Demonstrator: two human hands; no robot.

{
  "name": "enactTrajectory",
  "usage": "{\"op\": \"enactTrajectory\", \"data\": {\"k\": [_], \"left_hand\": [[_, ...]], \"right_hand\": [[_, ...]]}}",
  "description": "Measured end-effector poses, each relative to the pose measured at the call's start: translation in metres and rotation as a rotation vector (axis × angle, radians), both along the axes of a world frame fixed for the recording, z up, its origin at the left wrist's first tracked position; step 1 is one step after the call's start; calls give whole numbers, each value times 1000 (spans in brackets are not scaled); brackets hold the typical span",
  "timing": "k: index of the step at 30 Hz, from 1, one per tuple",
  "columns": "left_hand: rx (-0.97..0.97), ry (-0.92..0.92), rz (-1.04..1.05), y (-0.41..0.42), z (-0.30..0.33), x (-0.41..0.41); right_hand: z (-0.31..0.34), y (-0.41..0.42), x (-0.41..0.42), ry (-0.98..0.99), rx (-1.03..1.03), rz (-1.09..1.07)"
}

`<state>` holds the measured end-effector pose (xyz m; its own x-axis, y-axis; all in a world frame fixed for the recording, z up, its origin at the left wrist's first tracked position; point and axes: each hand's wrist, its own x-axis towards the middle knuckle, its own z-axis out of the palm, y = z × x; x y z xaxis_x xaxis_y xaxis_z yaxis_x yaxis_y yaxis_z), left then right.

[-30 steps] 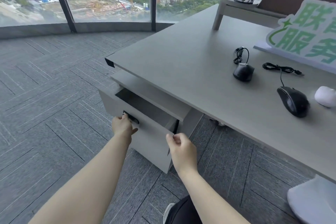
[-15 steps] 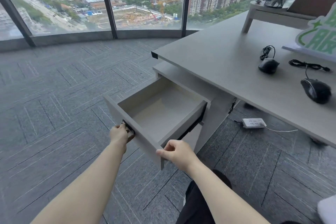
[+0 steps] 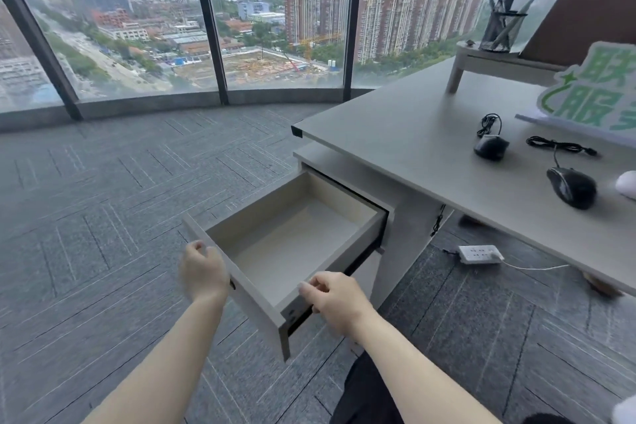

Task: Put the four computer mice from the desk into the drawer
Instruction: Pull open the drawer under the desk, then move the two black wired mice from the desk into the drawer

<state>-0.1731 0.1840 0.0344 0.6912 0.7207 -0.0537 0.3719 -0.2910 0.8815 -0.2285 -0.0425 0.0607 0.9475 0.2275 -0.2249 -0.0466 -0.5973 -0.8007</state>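
The grey drawer (image 3: 255, 304) under the desk (image 3: 395, 134) stands pulled far out, and its inside is bare. My left hand (image 3: 203, 268) hovers by the drawer's front panel, blurred, fingers loosely curled and off the handle. My right hand (image 3: 332, 296) pinches the rim at the drawer's front right corner. On the desk lie a small black wired mouse (image 3: 490, 146), a larger black wired mouse (image 3: 571, 186) and a white mouse (image 3: 628, 184) cut by the right edge. No fourth mouse is in view.
A green and white sign (image 3: 595, 96) stands behind the mice. A mesh pen holder (image 3: 500, 29) sits on a low riser (image 3: 499, 60) at the back. A white power strip (image 3: 480, 254) lies on the carpet under the desk. Tall windows face me.
The drawer has gone from barely open to pulled far out. My left hand has come off the handle, and my right hand has slid along the front corner.
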Motion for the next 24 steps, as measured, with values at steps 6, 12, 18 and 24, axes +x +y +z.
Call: {"op": "enactTrajectory", "data": {"k": [6, 12, 18, 24], "left_hand": [[181, -343, -449, -114, 79, 34], [180, -305, -915, -280, 117, 83], [320, -119, -1163, -408, 118, 139], [623, 56, -1139, -485, 107, 187]], "right_hand": [[62, -111, 34, -375, -17, -424], [90, -250, 63, -584, -273, -770], [86, -344, 102, -343, -569, -850], [63, -373, 127, -334, -598, -933]]}}
